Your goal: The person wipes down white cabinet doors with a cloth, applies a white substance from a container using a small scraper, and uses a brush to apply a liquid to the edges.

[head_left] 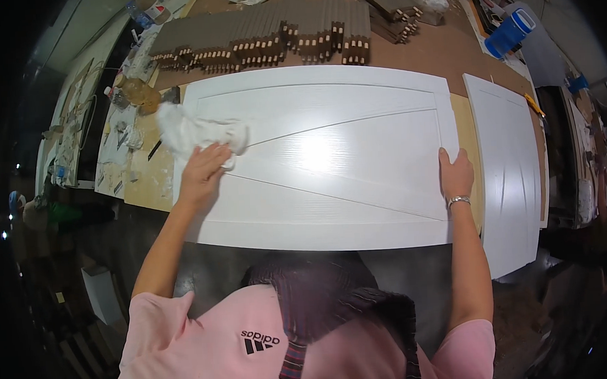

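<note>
A white panel door [357,180] with a raised border and slanting grooves lies flat before me on the workbench. Over its left end, my left hand [206,171] presses a crumpled white cloth [206,129] onto the surface, fingers closed on the cloth's near edge. Part of the cloth hangs past the panel's left edge. My right hand [457,172] grips the panel's right edge, thumb on top; the fingers under it are partly hidden. A metal-banded watch [460,200] is on that wrist.
Stacked brown strips [263,32] with pale pegs stand behind the panel. A second white panel [508,174] lies to the right. A blue jug [510,33] stands far right. At the left are a bottle of amber liquid [140,93] and a clear bottle [138,14].
</note>
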A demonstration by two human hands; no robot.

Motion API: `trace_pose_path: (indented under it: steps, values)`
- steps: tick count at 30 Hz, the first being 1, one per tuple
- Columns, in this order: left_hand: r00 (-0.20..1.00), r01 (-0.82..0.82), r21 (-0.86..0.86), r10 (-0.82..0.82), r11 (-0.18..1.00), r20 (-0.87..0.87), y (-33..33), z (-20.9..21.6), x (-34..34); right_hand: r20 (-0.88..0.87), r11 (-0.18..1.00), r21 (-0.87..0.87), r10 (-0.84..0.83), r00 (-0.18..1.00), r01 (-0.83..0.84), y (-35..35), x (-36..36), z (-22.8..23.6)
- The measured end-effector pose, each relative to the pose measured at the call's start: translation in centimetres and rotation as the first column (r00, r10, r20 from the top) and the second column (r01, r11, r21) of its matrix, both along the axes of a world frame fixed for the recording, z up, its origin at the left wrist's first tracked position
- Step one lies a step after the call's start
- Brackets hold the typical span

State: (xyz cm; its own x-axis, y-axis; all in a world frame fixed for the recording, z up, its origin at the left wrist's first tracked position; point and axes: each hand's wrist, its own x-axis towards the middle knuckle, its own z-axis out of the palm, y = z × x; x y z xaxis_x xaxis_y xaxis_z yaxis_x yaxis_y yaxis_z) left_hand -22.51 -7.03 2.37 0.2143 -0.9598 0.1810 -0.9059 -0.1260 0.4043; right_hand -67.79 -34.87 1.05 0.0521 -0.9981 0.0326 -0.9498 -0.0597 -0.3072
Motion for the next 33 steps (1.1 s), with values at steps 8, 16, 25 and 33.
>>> trace_pose_path:
  steps: [8, 16, 25, 33]
  values:
    - [0.997, -0.028, -0.181, 0.040, 0.983, 0.065, -5.4, 0.7, -2.5, 0.006, 0.997, 0.075, -0.017, 1.000, 0.016, -0.3, 1.3, 0.4]
    - [0.994, 0.035, -0.171, -0.017, 0.985, 0.107, -7.2, 0.3, -0.6, -0.032, 0.999, 0.052, -0.011, 0.999, 0.012, -0.1, 1.2, 0.2]
    - [0.986, 0.077, -0.190, -0.047, 0.979, 0.158, -8.1, -0.1, -2.8, -0.028, 1.000, 0.000, 0.016, 0.999, -0.016, -0.3, 1.2, -0.1]
    - [0.974, -0.017, -0.228, 0.067, 0.974, 0.215, -6.1, -0.8, -2.3, -0.036, 1.000, 0.003, -0.011, 0.999, 0.011, 0.0, 1.4, 0.0]
